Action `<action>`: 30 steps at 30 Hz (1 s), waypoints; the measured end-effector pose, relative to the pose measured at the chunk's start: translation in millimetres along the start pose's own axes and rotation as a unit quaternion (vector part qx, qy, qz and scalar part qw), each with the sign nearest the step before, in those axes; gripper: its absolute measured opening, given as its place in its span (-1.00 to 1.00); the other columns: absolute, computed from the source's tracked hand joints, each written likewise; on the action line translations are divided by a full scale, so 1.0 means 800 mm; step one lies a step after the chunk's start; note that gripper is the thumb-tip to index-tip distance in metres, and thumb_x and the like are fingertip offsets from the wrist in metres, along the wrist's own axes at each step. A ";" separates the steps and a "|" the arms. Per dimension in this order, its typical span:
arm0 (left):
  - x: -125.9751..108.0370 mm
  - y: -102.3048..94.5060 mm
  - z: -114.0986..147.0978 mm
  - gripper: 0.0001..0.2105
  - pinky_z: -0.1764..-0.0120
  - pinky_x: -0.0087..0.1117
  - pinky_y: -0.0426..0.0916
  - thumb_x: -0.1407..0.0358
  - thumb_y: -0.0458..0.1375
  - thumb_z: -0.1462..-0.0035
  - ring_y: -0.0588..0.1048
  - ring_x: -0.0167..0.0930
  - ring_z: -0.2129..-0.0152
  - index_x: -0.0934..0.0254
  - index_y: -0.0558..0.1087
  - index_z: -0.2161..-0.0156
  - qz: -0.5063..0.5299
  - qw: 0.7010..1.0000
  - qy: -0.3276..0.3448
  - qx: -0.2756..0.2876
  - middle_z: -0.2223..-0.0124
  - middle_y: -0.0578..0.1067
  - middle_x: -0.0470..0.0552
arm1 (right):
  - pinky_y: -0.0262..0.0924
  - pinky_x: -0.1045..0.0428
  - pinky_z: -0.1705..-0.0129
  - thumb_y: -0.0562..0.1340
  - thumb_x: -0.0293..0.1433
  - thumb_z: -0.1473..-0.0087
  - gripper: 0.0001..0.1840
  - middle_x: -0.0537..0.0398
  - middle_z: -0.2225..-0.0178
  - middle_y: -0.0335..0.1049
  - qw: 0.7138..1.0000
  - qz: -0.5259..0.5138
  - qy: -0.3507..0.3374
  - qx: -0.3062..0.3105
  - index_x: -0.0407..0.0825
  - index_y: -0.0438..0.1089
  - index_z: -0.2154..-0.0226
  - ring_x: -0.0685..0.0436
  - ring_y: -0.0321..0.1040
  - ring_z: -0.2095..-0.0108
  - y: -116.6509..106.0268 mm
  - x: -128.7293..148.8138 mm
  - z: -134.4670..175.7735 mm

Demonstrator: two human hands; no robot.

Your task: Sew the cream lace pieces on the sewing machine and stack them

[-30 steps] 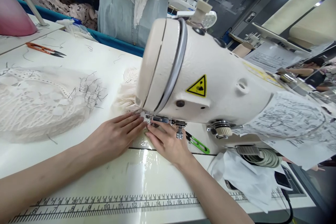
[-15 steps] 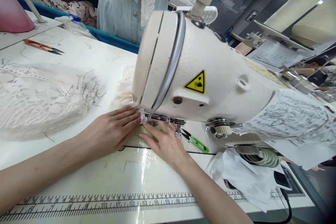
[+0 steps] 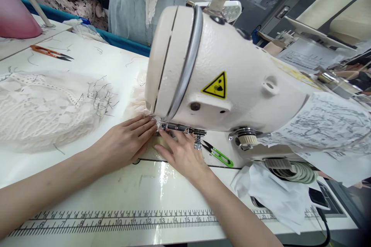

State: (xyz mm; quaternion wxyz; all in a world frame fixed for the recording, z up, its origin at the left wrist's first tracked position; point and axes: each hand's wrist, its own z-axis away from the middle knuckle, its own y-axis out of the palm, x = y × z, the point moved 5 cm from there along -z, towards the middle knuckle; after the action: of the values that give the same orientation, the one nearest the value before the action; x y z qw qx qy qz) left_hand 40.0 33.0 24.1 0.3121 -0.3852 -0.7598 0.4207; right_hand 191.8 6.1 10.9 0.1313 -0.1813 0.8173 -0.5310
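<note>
Left hand [image 3: 130, 139] palm down, fingers [image 3: 145, 129] straight and side by side, laid flat at the near edge of a frilled cloth [image 3: 136, 98]; not curled round anything. Right hand [image 3: 184, 154] spread open, thumb apart from forefinger, some tips lost behind the metal foot parts [image 3: 178, 127].

Frilled cloth: pale, gathered, lying just beyond the left fingertips and running in beneath the head of the sewing machine [image 3: 188, 65]. Its far side is hidden there.

Handling, as judged: very light, soft, limp; apt to pucker or slide on the shiny table [image 3: 101, 193]. Thin, so likely to snag or tear if tugged. Best held by flat pressure near the edge, where the left fingers lie, clear of the needle area; pinching a single ruffle would probably distort it.

Round about: green snips [image 3: 218, 154] just right of the right hand; lace cloth [image 3: 43, 115] with loose dark threads left of the left fingers; orange snips [image 3: 52, 52] beyond that.
</note>
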 end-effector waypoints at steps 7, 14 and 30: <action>-0.005 0.001 0.003 -0.62 -0.08 -0.07 0.48 0.34 -0.07 -0.38 0.56 -0.08 0.01 0.54 0.54 0.00 -0.005 1.000 0.001 -0.021 -0.04 0.57 0.31 | 0.29 -0.08 0.11 0.10 -0.04 -0.33 -0.55 0.01 0.10 0.55 1.000 0.018 0.000 0.003 0.05 0.46 -0.05 -0.14 0.49 0.23 -0.001 0.000 -0.001; -0.005 0.001 0.002 -0.62 -0.08 -0.08 0.47 0.30 -0.05 -0.38 0.56 -0.10 0.02 0.50 0.55 0.00 -0.004 1.000 -0.015 -0.021 -0.02 0.58 0.27 | 0.23 -0.04 0.15 0.05 -0.12 -0.39 -0.60 0.07 0.07 0.55 0.999 0.005 -0.030 -0.037 0.03 0.50 0.11 -0.09 0.45 0.24 -0.011 0.004 -0.003; 0.029 0.007 -0.032 -0.69 0.09 -0.06 0.49 0.28 -0.04 -0.36 0.48 -0.04 -0.06 0.35 0.54 0.08 0.061 0.981 -0.164 0.080 0.02 0.58 0.23 | 0.18 0.01 0.17 0.13 -0.20 -0.35 -0.72 0.14 0.26 0.62 0.991 -0.118 0.062 -0.025 0.07 0.52 0.20 -0.06 0.51 0.37 -0.007 -0.028 -0.005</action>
State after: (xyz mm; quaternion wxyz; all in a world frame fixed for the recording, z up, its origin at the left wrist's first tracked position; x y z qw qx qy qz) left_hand 50.8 64.8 33.9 0.1871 -0.3304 -0.7397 0.5556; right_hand 211.4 16.9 17.8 0.0118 -0.2463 0.8099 -0.5322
